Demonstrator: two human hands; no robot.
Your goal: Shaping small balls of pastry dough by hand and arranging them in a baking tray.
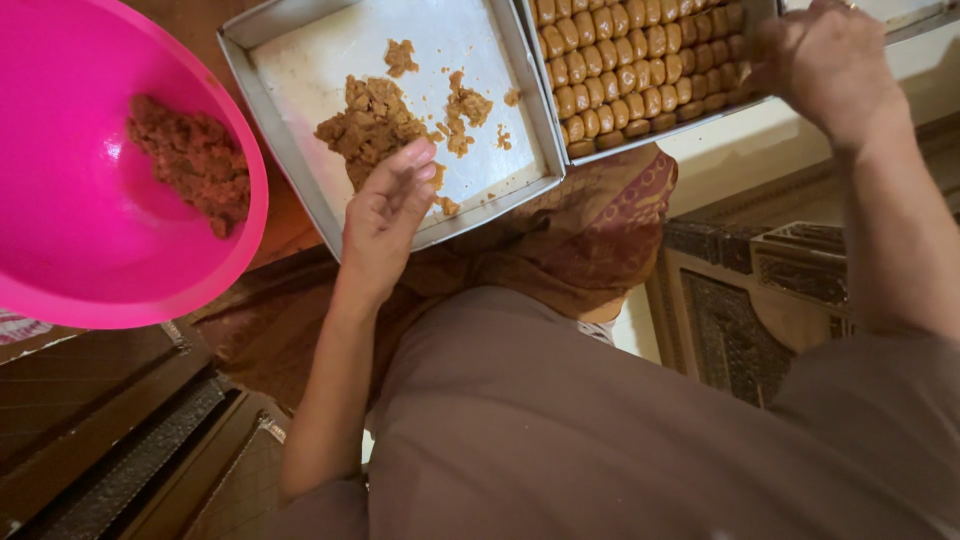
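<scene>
Left hand overlaps the crumb tray's near rim.

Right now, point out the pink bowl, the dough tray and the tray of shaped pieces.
Pink bowl (pixel 60 215), head view, bare inner wall.
Dough tray (pixel 470 40), head view, bare floor right of the dough.
Tray of shaped pieces (pixel 655 132), head view, near metal rim.

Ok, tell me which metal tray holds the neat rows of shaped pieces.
The right tray, under the right hand; the left tray holds only loose crumbly dough.
</scene>
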